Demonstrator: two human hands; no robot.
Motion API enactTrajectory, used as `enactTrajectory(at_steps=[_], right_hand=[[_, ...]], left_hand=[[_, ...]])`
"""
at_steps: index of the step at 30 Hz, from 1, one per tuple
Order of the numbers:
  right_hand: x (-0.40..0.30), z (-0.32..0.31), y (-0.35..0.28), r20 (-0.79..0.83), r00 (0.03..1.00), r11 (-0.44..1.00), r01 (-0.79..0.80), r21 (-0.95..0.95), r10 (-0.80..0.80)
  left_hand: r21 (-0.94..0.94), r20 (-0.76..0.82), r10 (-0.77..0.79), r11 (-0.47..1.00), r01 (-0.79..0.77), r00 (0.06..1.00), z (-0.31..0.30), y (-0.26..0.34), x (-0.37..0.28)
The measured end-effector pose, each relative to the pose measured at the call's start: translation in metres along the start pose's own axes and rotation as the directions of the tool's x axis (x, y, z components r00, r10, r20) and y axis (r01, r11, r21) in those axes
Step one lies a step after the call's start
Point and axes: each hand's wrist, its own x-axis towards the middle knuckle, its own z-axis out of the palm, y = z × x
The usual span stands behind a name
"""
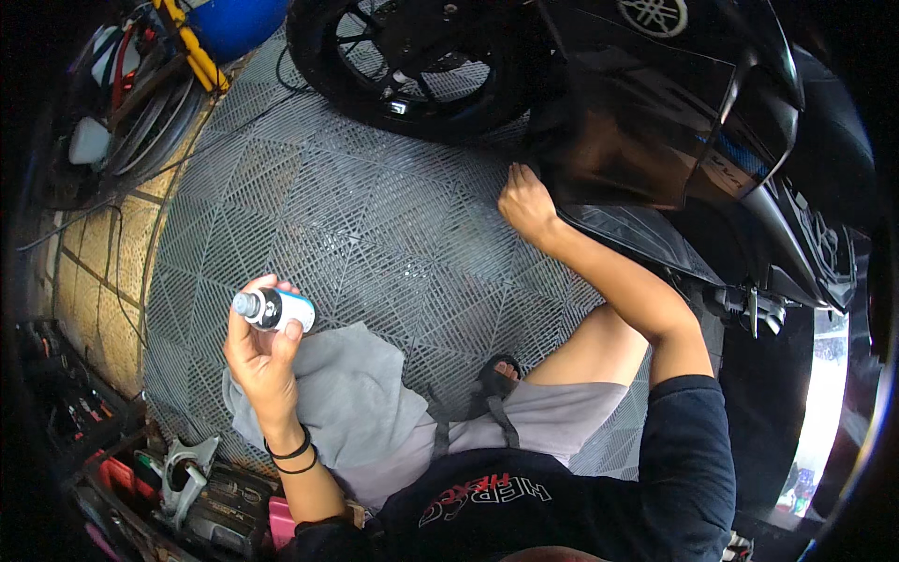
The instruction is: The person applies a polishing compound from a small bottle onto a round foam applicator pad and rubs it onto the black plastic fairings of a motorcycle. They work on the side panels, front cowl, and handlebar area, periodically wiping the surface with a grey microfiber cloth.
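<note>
My left hand [263, 351] is wrapped around a small bottle [291, 311] with a grey cap, a dark shoulder and a white and blue label, tilted with its cap to the left. Under that forearm a grey cloth [351, 400] lies over my thigh. My right hand [527, 204] is at the lower edge of a black Yamaha motorbike's body panel [618, 154], fingers bent together; whether they hold something small or touch the panel I cannot tell. Above and left of that hand is the bike's black wheel [421, 119].
Grey slatted floor tiles [351, 239] lie beneath. A cable [232, 130] crosses them at the upper left, near a yellow metal bar [193, 49] and a blue drum [239, 28]. Tools and a metal part [186, 478] sit at the lower left. The bike's footboard [639, 239] juts out below the panel.
</note>
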Motion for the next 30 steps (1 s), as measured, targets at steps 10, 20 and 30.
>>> enactTrajectory(at_steps=[10, 20, 30], right_hand=[[0.016, -0.024, 0.022, 0.261, 0.956, 0.989, 0.142, -0.028, -0.130], [-0.064, -0.231, 0.095, -0.065, 0.985, 0.935, 0.131, -0.330, -0.162], [-0.003, -0.014, 0.012, 0.030, 1.000, 0.984, -0.003, -0.178, 0.009]], left_hand=[[-0.035, -0.034, 0.018, 0.999, -0.019, 0.999, -0.019, -0.004, 0.007], [-0.009, -0.048, 0.020, 1.000, -0.020, 0.999, -0.030, -0.009, 0.009], [-0.049, -0.008, 0.011, 0.999, -0.011, 1.000, -0.021, -0.004, 0.012]])
